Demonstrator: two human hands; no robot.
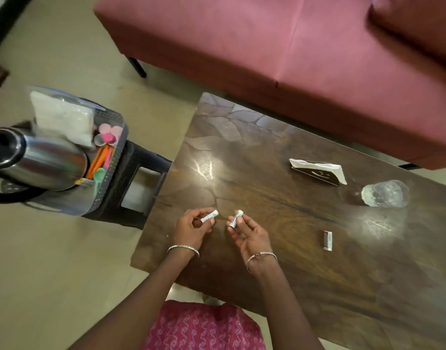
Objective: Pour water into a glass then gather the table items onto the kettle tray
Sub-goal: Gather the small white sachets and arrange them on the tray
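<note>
My left hand [191,228] pinches a small white tube [210,216] above the near left part of the dark wooden table [280,223]. My right hand [249,233] pinches a second white tube [235,218] close beside it. A glass [384,193] holding water stands at the table's right. A small sachet [328,241] lies to the right of my hands. A napkin holder [318,171] with white napkins stands at the back. The steel kettle [37,162] sits on a tray [108,183] to the left, on a black stool.
The tray also holds a white packet [63,120], pink paper cups [109,133] and coloured plastic spoons [100,162]. A maroon sofa [280,46] runs along the far side of the table. Beige floor lies between stool and sofa.
</note>
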